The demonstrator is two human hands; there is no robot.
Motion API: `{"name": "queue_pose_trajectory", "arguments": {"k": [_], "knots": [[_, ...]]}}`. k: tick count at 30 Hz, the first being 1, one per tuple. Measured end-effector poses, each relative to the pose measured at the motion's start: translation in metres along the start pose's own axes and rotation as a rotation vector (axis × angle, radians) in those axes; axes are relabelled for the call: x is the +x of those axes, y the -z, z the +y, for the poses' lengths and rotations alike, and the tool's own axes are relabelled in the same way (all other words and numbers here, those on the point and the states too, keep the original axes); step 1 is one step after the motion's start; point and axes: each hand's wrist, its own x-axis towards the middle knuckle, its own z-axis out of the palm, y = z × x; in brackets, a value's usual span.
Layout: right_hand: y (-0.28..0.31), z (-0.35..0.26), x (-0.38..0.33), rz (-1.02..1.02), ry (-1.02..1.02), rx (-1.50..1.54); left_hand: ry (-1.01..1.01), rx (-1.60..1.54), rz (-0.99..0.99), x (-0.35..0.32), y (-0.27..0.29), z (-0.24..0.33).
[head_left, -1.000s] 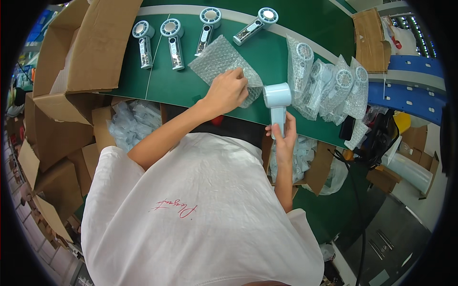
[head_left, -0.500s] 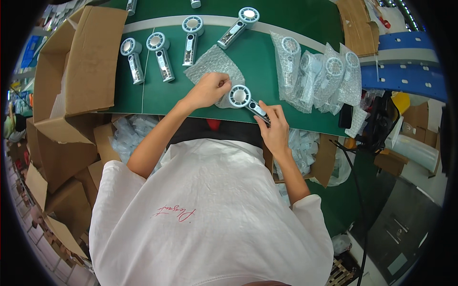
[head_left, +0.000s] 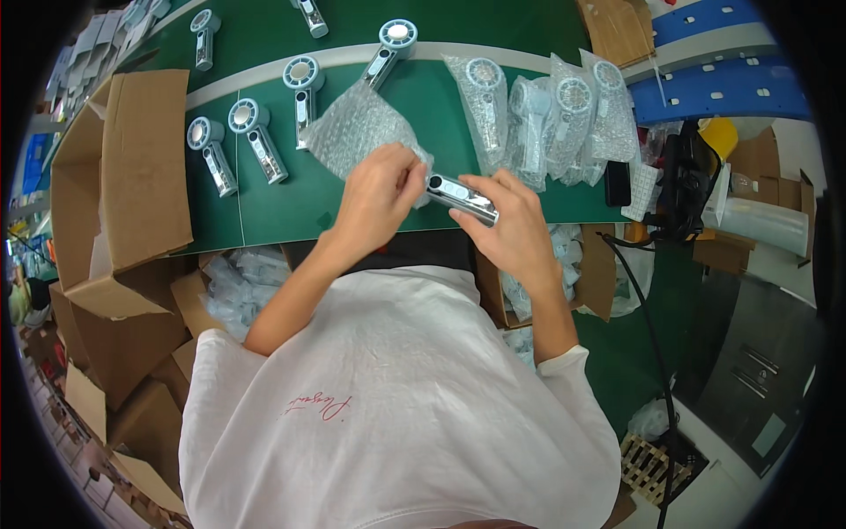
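Note:
My left hand [head_left: 377,196] is closed on the mouth of a bubble-wrap bag [head_left: 357,128], which slants away to the upper left above the green table. My right hand [head_left: 515,220] grips a silver handheld fan [head_left: 463,201] by the lower end of its handle. The fan's round head is out of sight at the bag's mouth, behind my left fingers. Beyond the bag, a loose handheld fan [head_left: 398,35] lies partly covered by it, and another fan [head_left: 301,74] touches its edge. Two more fans, one of them a blue-rimmed fan [head_left: 257,141], lie to the left.
Several bubble-wrapped fans [head_left: 571,115] lie in a row on the right of the green table [head_left: 308,220]. A black phone [head_left: 618,183] is beside them. An open cardboard box [head_left: 150,167] stands at the left. Boxes of plastic bags [head_left: 249,286] sit below the table edge.
The fan's head has gone from plain view to the bag's mouth, and my hands have come together. The bag has risen and swung up to the left. The whole view has shifted.

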Motion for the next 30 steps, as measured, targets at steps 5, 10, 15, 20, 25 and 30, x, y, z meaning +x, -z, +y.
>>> {"name": "queue_pose_trajectory", "arguments": {"k": [5, 10, 15, 20, 25, 30], "knots": [[0.0, -0.011, 0.012, 0.027, 0.025, -0.207, -0.186, 0.049, 0.116, 0.023, -0.032, 0.013], [0.017, 0.022, 0.015, 0.077, 0.047, 0.059, -0.184, -0.063, 0.083, 0.023, -0.017, -0.006], [-0.008, 0.035, -0.011, 0.188, -0.429, 0.753, -0.061, -0.195, 0.319, -0.006, -0.03, -0.018], [-0.047, 0.022, -0.021, 0.261, -0.428, 0.882, 0.063, -0.171, 0.171, -0.004, -0.034, -0.015], [-0.052, 0.018, -0.02, 0.187, -0.452, 1.001, 0.054, -0.043, 0.154, -0.003, -0.034, -0.022], [-0.051, 0.025, -0.02, 0.29, -0.549, 1.255, -0.198, -0.048, 0.044, -0.004, -0.028, -0.02]]}}
